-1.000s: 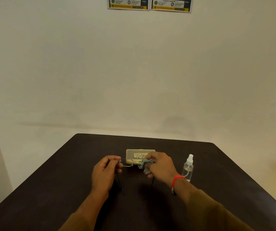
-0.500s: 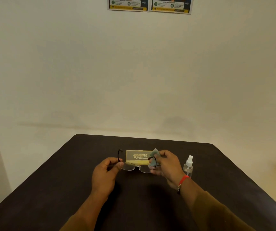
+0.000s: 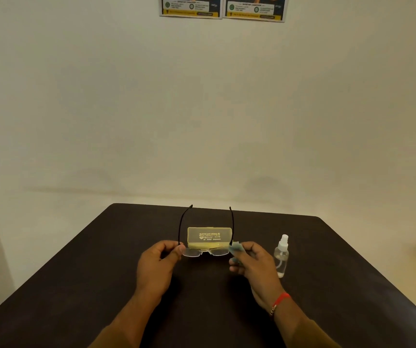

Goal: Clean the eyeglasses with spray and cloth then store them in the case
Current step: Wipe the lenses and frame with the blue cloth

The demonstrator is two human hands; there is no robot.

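Two hands, one pair of specs, held up over the worktop

Closest to the camera are the brown sleeves and a red thread band (image 3: 280, 299) on the right wrist. Left hand (image 3: 157, 264) is pinched closed on the left corner of the eyeglasses (image 3: 205, 251), thumb and fingers right at the hinge. Right hand (image 3: 251, 263) is gripping the other corner with a small bluish cloth (image 3: 237, 248) bunched between its fingers and the frame, so it's got both at once. The clear lenses face the person, and the two dark arms are unfolded and point away, toward the wall.

Just past the lenses is the yellowish case (image 3: 209, 237), lying closed and flat on the dark worktop (image 3: 76, 272), with printed text on the lid I can't read. The glasses' arms pass on either side of it. Off to the right, just beside the right hand, stands a little clear spray bottle (image 3: 281, 256), upright, white nozzle on top.

Way back: plain cream wall, two posters (image 3: 223, 7) at the top edge.
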